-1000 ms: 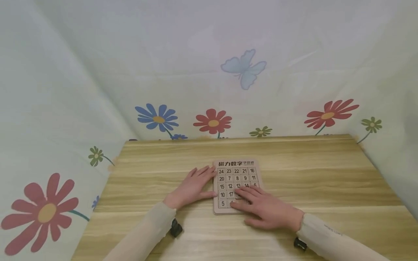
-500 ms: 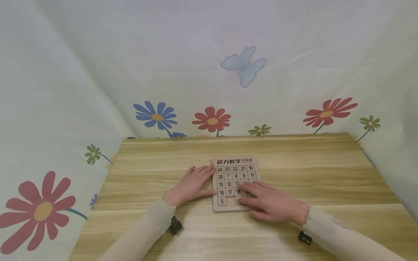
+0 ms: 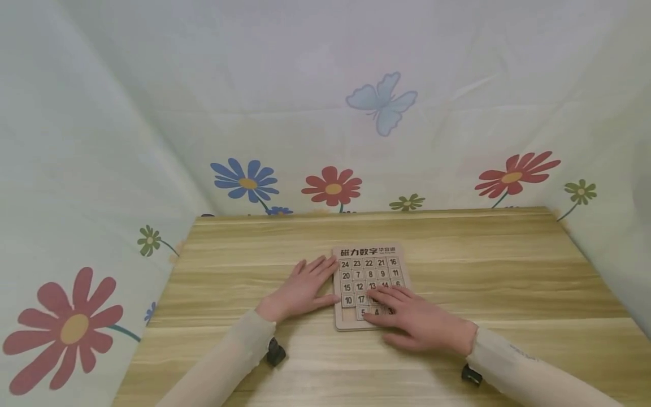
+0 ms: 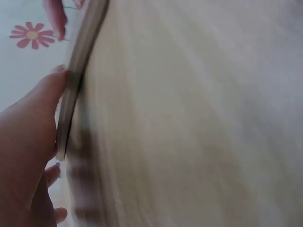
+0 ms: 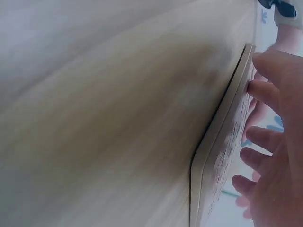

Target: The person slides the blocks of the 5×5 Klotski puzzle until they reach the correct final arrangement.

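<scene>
A sliding number puzzle (image 3: 351, 326) lies flat on the table, its square tiles printed with black numbers under a line of Chinese characters. Along its left edge rests my left hand (image 3: 297, 288), fingertips and thumb touching the frame; in the left wrist view the thumb presses the board's side (image 4: 78, 71). My right hand (image 3: 419, 322) reaches over the lower right tiles with fingers extended. One fingertip touches the tile numbered 5 (image 3: 363, 312) in the bottom row. The bottom-left slot is bare. Some right-hand tiles are partly hidden under my right hand.
The wood-grain table (image 3: 274, 243) extends around the puzzle on all sides. Behind and beside it hangs a pale cloth (image 3: 285, 90) printed with flowers and a butterfly. Each sleeve carries a small black device at the wrist.
Tiles in the bottom row have slid right: first the 4, then the 5. The open slot is now at the bottom-left corner. My left hand has stayed at the puzzle's edge.
</scene>
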The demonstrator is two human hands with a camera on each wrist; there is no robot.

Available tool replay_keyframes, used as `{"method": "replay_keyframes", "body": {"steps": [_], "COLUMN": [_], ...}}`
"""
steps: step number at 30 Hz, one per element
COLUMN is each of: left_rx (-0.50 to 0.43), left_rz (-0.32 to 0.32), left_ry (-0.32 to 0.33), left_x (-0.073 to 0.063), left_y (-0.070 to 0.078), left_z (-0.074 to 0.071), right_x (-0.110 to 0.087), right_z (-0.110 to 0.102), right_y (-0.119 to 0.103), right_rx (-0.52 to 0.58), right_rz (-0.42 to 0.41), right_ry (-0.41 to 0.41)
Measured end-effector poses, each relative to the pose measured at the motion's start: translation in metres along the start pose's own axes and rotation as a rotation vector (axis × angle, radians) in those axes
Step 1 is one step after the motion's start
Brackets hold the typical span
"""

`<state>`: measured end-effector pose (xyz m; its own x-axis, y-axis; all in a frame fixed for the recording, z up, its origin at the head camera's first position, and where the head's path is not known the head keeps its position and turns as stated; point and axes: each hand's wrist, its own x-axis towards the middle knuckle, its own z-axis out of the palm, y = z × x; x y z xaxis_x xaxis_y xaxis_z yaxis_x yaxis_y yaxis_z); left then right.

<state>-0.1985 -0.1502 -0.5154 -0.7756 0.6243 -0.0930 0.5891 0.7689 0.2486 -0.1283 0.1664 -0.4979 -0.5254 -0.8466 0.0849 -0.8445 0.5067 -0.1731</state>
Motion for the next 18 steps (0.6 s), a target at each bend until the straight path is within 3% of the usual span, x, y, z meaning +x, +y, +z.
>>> {"method": "replay_keyframes", "body": {"steps": [5, 13, 18], "left_rx": [0.013, -0.003, -0.026], "left_rz": [0.001, 0.007, 0.011], "left_ry": [-0.002, -0.005, -0.008], "left_x": [0.000, 0.001, 0.000], "left_y": [0.004, 0.006, 0.005], "left_z": [0.000, -0.004, -0.006], "right_x": [-0.001, 0.033, 0.037], "right_z": [-0.004, -0.003, -0.003], "right_y": [-0.001, -0.002, -0.002], "right_rx": [0.017, 0.024, -0.012], "right_rz": [-0.004, 0.032, 0.030], "right_ry": [0.016, -0.013, -0.046]}}
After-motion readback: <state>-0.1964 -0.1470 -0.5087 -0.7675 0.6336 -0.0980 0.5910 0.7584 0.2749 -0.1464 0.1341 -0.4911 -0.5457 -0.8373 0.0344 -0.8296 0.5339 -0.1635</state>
